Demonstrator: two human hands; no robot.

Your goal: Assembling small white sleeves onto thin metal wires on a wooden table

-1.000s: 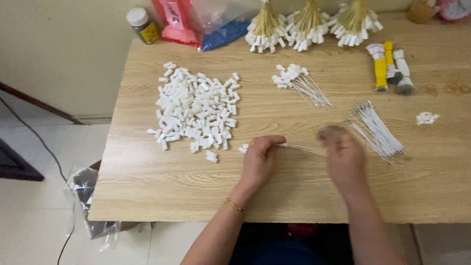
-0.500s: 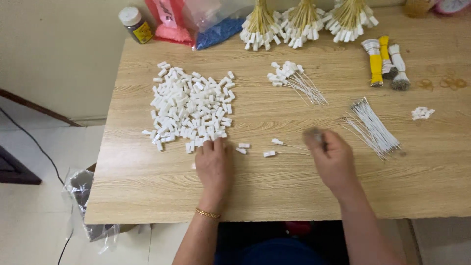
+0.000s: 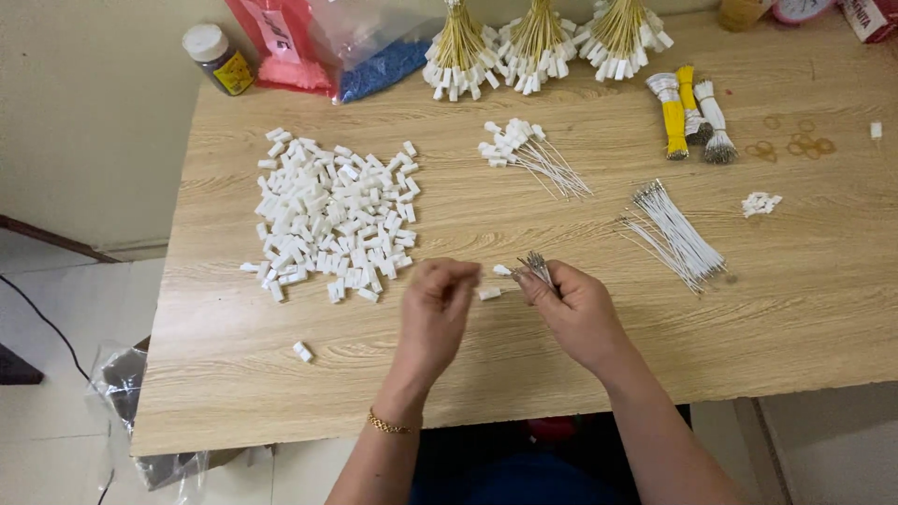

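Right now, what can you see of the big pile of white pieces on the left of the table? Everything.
The pile of white pieces is a loose heap of many small, blocky parts that look like plastic, lying at all angles, spread flat on the left half of the wooden table. A few strays lie off its lower edge, and one single piece sits apart near the front. No hand touches the pile; the left hand is just to its lower right.
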